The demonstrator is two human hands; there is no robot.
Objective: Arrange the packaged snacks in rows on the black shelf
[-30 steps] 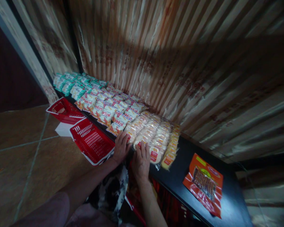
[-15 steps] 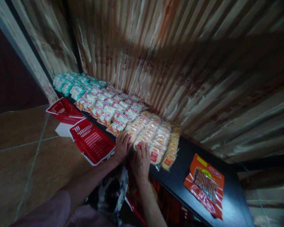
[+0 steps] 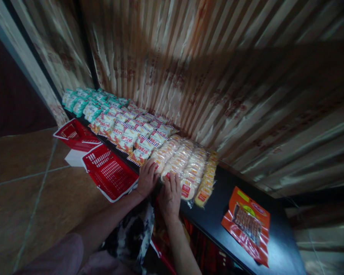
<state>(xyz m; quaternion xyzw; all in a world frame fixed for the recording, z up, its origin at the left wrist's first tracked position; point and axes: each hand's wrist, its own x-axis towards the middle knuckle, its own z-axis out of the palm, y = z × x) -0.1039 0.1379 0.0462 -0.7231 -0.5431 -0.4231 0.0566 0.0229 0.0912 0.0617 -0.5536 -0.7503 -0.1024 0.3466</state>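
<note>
1. Head view: at the black bench's (image 3: 218, 210) near edge, the left hand (image 3: 147, 178) and right hand (image 3: 170, 196) are touching neighbouring row ends of clear-wrapped pale snacks (image 3: 176, 163), seemingly steadying them; whether either is gripping, I cannot tell.
2. The snacks are overlapping, glossy, showing red labels.

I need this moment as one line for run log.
left hand: touching front of leftmost pale wrapped row; right hand: touching next row; snack bags: to left; orange packet: on black shelf, to right
</note>
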